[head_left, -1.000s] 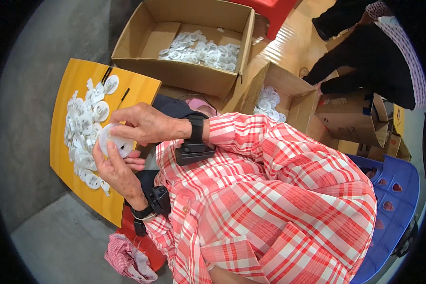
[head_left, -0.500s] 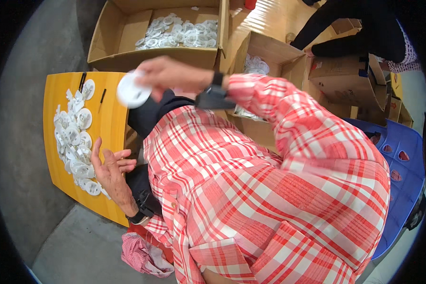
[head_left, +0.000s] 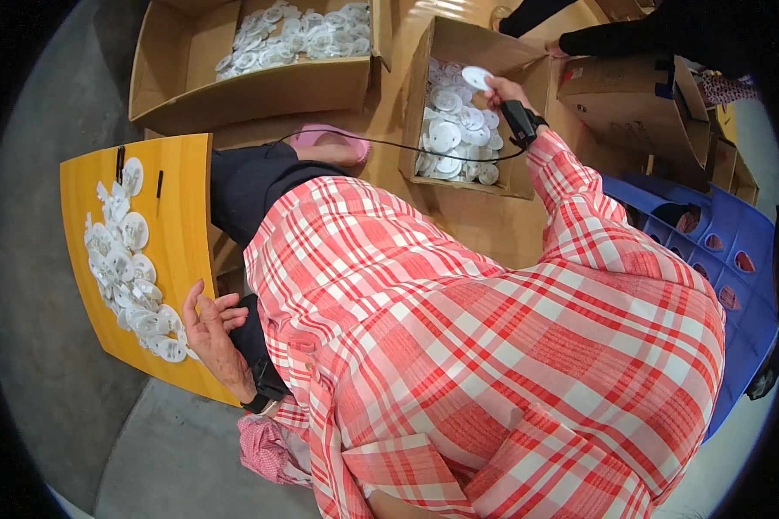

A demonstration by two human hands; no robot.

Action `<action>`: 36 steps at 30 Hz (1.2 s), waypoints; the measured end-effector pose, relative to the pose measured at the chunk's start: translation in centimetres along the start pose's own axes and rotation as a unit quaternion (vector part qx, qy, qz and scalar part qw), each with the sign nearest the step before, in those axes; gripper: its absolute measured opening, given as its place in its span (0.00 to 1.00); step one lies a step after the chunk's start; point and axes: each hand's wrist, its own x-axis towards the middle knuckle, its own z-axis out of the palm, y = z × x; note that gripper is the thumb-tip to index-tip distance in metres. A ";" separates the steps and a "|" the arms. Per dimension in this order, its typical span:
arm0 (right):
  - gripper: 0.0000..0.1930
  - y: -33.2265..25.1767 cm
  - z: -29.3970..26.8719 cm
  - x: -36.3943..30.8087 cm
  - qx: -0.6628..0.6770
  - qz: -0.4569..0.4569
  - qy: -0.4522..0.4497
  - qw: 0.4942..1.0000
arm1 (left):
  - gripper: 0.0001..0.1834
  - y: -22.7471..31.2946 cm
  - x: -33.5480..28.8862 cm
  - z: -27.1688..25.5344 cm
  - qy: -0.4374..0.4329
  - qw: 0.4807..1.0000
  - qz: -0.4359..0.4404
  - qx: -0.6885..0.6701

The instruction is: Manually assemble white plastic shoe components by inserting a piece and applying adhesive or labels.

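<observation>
My right hand (head_left: 504,92) pinches a round white plastic disc (head_left: 475,78) by its edge, above a cardboard box (head_left: 528,143) that holds a heap of similar white discs (head_left: 448,134). My left hand (head_left: 214,333) hangs at the near right edge of the yellow table (head_left: 186,233), palm up with the fingers apart and nothing in it. Beside its fingertips a pile of white plastic parts (head_left: 121,268) spreads down the tabletop.
A larger cardboard box (head_left: 260,105) with many white parts stands beyond the table. Two dark pen-like sticks lie on the tabletop, one a black stick (head_left: 159,184). To the right are a blue plastic chair (head_left: 736,303), another carton (head_left: 614,112) and a person's dark-clad legs (head_left: 614,39).
My right hand has carried the white disc from beside the table across to the right, over the box of discs. The left hand stays by the table edge, and the view has shifted.
</observation>
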 end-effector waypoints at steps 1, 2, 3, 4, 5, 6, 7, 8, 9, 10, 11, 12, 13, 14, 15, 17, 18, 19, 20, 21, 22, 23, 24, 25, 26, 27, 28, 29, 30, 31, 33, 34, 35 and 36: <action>0.12 1.6 -0.4 -0.1 -0.005 0.005 -0.008 1.000 | 0.22 -0.3 0.1 0.0 -0.009 1.000 -0.003 -0.002; 0.13 3.1 -0.5 0.2 -0.029 0.017 -0.023 0.999 | 0.22 -0.4 0.2 0.0 -0.019 1.000 -0.006 -0.002; 0.13 4.6 -0.7 0.4 -0.016 0.015 -0.024 0.999 | 0.22 -0.4 0.2 0.0 -0.021 1.000 -0.009 0.000; 0.12 5.1 0.1 -0.7 -0.004 0.011 -0.027 1.000 | 0.21 -0.5 0.1 0.0 -0.025 1.000 -0.014 0.003; 0.13 6.9 -0.1 0.0 -0.024 -0.007 -0.026 0.999 | 0.21 -0.6 0.0 -0.1 -0.029 0.999 -0.018 0.006; 0.13 7.5 0.2 0.1 -0.023 -0.005 -0.029 0.999 | 0.21 -0.5 -0.2 -0.1 -0.026 0.999 -0.018 0.009; 0.14 7.9 0.5 0.3 -0.032 0.012 -0.028 0.999 | 0.21 -0.4 -0.4 -0.2 -0.026 0.999 -0.020 0.011; 0.15 8.6 0.7 0.4 -0.043 0.029 -0.023 0.998 | 0.21 -0.5 -0.4 -0.2 -0.029 0.999 -0.023 0.012; 0.15 10.1 0.3 1.8 -0.100 -0.005 -0.019 0.995 | 0.21 -0.6 -0.4 -0.4 -0.029 0.999 -0.025 0.011; 0.15 10.3 0.2 1.7 -0.102 -0.004 -0.019 0.995 | 0.21 -0.8 -0.4 -0.4 -0.029 0.999 -0.026 0.009; 0.15 10.7 0.2 1.6 -0.153 -0.057 -0.044 0.986 | 0.21 -1.0 -0.4 -0.4 -0.028 0.999 -0.026 0.007; 0.15 11.0 0.2 1.4 -0.202 -0.110 -0.069 0.971 | 0.21 -1.2 -0.4 -0.3 -0.029 0.999 -0.027 0.007; 0.15 11.1 0.3 1.2 -0.204 -0.110 -0.070 0.970 | 0.21 -1.3 -0.6 -0.2 -0.025 0.999 -0.029 0.014; 0.16 11.1 0.5 1.0 -0.200 -0.100 -0.056 0.973 | 0.21 -1.4 -0.6 -0.1 -0.021 0.999 -0.031 0.022; 0.16 11.2 0.8 0.8 -0.196 -0.090 -0.043 0.975 | 0.21 -1.6 -0.5 -0.2 -0.020 0.999 -0.031 0.021; 0.17 10.8 2.2 0.0 -0.196 -0.083 -0.044 0.976 | 0.21 -1.7 -1.2 -0.9 -0.020 0.999 -0.034 0.009; 0.17 10.4 1.9 -1.1 -0.198 -0.093 -0.033 0.975 | 0.21 -1.9 -1.0 -0.6 -0.025 0.999 -0.035 0.007; 0.18 10.2 1.5 -1.8 -0.201 -0.104 -0.022 0.974 | 0.21 -2.0 -0.8 -0.2 -0.030 0.999 -0.034 0.013; 0.18 10.2 1.6 -2.0 -0.203 -0.106 -0.025 0.973 | 0.21 -2.0 -1.0 -0.2 -0.027 0.999 -0.033 0.019; 0.18 10.4 1.6 -2.0 -0.188 -0.110 -0.046 0.975 | 0.21 -2.2 -1.1 -0.4 -0.023 0.999 -0.034 0.016; 0.19 10.6 1.5 -2.0 -0.171 -0.114 -0.064 0.977 | 0.21 -2.2 -1.1 -0.4 -0.029 0.999 -0.036 0.012; 0.19 11.3 1.3 -2.0 -0.178 -0.165 -0.064 0.968 | 0.21 -2.3 -1.1 -0.4 -0.033 0.999 -0.038 0.006; 0.20 11.0 1.1 -1.0 -0.245 -0.133 -0.097 0.955 | 0.21 -2.3 -1.0 -0.4 -0.029 0.999 -0.035 0.001; 0.19 10.9 1.6 -1.2 -0.215 -0.133 -0.104 0.962 | 0.21 -2.3 -1.2 -0.5 -0.030 0.999 -0.038 0.009; 0.19 10.9 2.0 -1.9 -0.186 -0.132 -0.110 0.967 | 0.21 -2.3 -1.3 -0.7 -0.031 0.999 -0.041 0.015; 0.19 10.6 2.1 -1.6 -0.279 -0.173 -0.133 0.935 | 0.21 -2.4 -1.5 -0.8 -0.022 0.999 -0.040 0.010; 0.19 10.3 1.9 -1.6 -0.368 -0.211 -0.148 0.893 | 0.21 -2.6 -1.4 -0.8 -0.026 0.999 -0.039 0.009; 0.15 10.1 1.8 -2.5 -0.301 -0.197 -0.147 0.921 | 0.20 -2.7 -1.2 -0.6 -0.032 0.999 -0.037 0.008; 0.08 12.3 0.5 0.4 -0.400 -0.362 -0.183 0.822 | 0.20 -2.9 -1.1 -0.6 -0.030 0.999 -0.034 0.001; 0.07 11.7 1.4 0.2 -0.390 -0.365 -0.198 0.822 | 0.20 -2.8 -1.6 -1.0 -0.027 0.999 -0.031 0.008; 0.04 10.8 1.9 -1.7 -0.322 -0.324 -0.211 0.864 | 0.20 -3.3 -1.8 -1.4 -0.024 0.999 -0.025 0.006; 0.07 11.5 2.1 -0.8 -0.076 -0.056 -0.147 0.985 | 0.20 -3.8 -1.5 -1.4 -0.032 0.999 -0.024 0.008; 0.10 11.7 2.0 -0.2 -0.106 -0.060 -0.149 0.981 | 0.20 -3.9 -1.7 -1.6 -0.035 0.999 -0.025 0.012; 0.13 11.5 1.6 0.5 -0.135 -0.064 -0.151 0.977 | 0.20 -4.1 -1.9 -1.6 -0.028 0.999 -0.021 0.008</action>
